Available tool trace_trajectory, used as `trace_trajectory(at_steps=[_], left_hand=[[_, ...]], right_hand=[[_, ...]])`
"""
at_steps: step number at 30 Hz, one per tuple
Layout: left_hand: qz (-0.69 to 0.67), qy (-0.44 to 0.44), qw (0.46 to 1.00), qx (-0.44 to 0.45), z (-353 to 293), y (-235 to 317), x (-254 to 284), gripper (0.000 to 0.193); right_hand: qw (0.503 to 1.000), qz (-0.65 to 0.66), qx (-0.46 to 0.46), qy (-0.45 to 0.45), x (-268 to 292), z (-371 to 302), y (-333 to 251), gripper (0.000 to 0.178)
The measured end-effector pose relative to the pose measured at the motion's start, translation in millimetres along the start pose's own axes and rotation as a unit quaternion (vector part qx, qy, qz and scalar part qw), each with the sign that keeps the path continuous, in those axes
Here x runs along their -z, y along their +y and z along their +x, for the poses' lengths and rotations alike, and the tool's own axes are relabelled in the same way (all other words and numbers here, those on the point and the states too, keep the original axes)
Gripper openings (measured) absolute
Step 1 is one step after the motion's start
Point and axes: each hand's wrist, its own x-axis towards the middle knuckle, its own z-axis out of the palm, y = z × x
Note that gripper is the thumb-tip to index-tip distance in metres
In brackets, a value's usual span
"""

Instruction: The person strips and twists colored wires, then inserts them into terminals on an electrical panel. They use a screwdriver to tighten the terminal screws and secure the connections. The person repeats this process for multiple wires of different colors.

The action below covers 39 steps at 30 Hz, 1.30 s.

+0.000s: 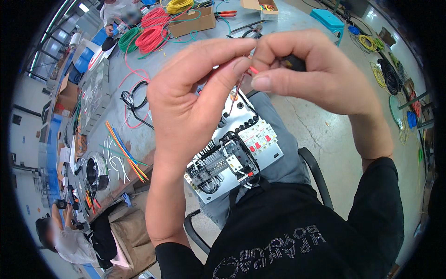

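Observation:
Both my hands are raised close together above a metal mounting plate (268, 162) that lies tilted on my lap. My left hand (190, 90) is closed in a pinch at a thin dark-red wire (236, 95), which runs down toward the plate. Between thumb and forefinger my right hand (311, 69) pinches a short bright-red piece (253, 70), perhaps wire or sleeve. A dark object (293, 63) sits in the right palm, mostly hidden. On the plate are white circuit breakers (258, 138) with red levers, a black contactor (241, 162) and a wired terminal row (206, 174).
A grey worktable (134, 100) at left and front carries red wire coils (152, 38), a cardboard box (193, 22), black cable (132, 100) and coloured sleeves (125, 151). A blue stool (327, 19) stands far right. Two people work nearby, at far left and lower left.

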Motion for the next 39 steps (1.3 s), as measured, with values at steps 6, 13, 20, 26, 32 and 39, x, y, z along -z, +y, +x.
trace_trajectory(at_steps=[6, 13, 20, 26, 32, 39], left_hand=[[-0.035, 0.058, 0.996, 0.058, -20.8, -22.7, -0.5, 0.022], [-0.051, 0.061, 0.995, 0.061, -34.6, -45.2, 0.4, 0.023], [-0.07, 0.072, 0.994, 0.044, -24.7, -48.4, -3.2, 0.023], [-0.081, 0.076, 0.993, 0.035, -17.0, -43.1, -6.0, 0.021], [-0.064, 0.081, 0.994, 0.033, -19.5, -51.0, -7.0, 0.022], [-0.051, 0.089, 0.994, 0.038, -26.2, -57.5, -2.2, 0.022]], right_hand=[[0.999, -0.03, 0.017, 0.014, -22.4, 15.5, 30.9, 0.026], [0.999, -0.04, 0.006, 0.004, -32.7, 23.8, 47.5, 0.026], [0.999, -0.04, -0.008, -0.002, -22.8, 24.4, 38.8, 0.023], [0.999, -0.007, -0.025, -0.022, -12.2, 23.4, 27.4, 0.017], [0.999, -0.009, -0.006, -0.038, -10.1, 29.0, 37.3, 0.017], [0.999, -0.017, 0.028, -0.022, -19.3, 37.8, 54.7, 0.025]])
